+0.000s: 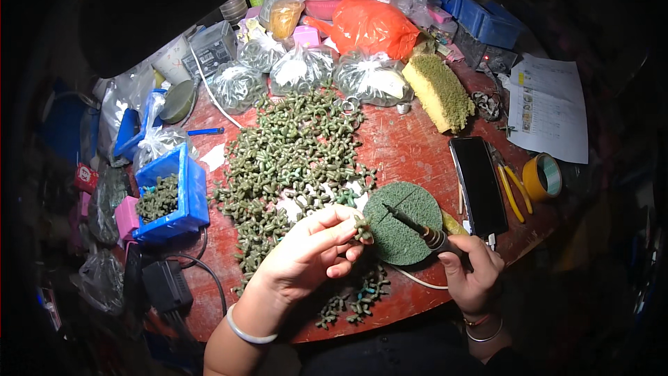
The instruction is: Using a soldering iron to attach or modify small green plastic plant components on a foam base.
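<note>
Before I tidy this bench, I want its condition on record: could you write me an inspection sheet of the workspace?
Surface: red tabletop, scuffed pale in places.
Job's things: small green piece, pen-shaped tool, round green pad, heap of similar pieces.
Clutter: knotted clear bags, orange-red bag, yellow block, phone, yellow-handled pliers, tape roll.
Grips: left grip pinches the piece; right grip holds the tool, pointed over the pad.
Cables: white cable by the pad; black cable left of the heap.
Surroundings: dark toward the rim; other people: nothing seen.

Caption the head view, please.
Left hand holding a green piece, right hand a pointed tool, above a red table.
</note>
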